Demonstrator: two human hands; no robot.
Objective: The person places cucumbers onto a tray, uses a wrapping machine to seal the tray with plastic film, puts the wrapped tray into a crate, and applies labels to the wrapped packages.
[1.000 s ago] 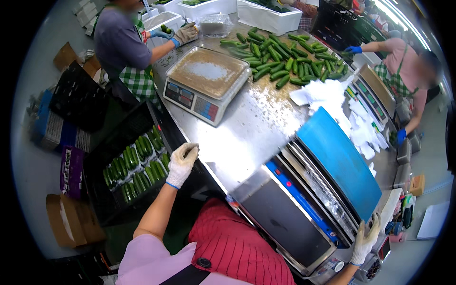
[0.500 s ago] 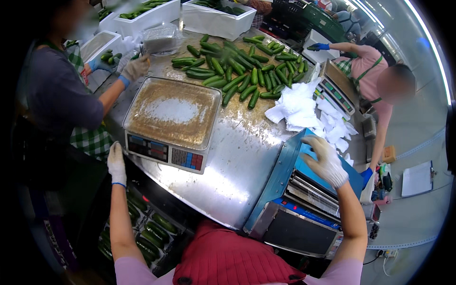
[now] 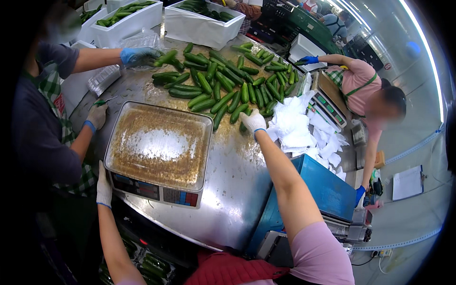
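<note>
My right hand, in a white glove, reaches over the steel table and closes on a green cucumber at the near edge of the cucumber pile. My left hand, also gloved, rests against the left side of the weighing scale, whose steel pan is bare. White paper sheets lie just right of my right hand.
A person on the left in a checked apron holds cucumbers with a blue-gloved hand. Another person in pink works at the right by a second scale. White boxes of cucumbers stand at the back. A blue machine sits at my right.
My right hand left the blue machine and stretched forward to the cucumber pile. My left hand moved in beside the scale. My view swung up over the table.
</note>
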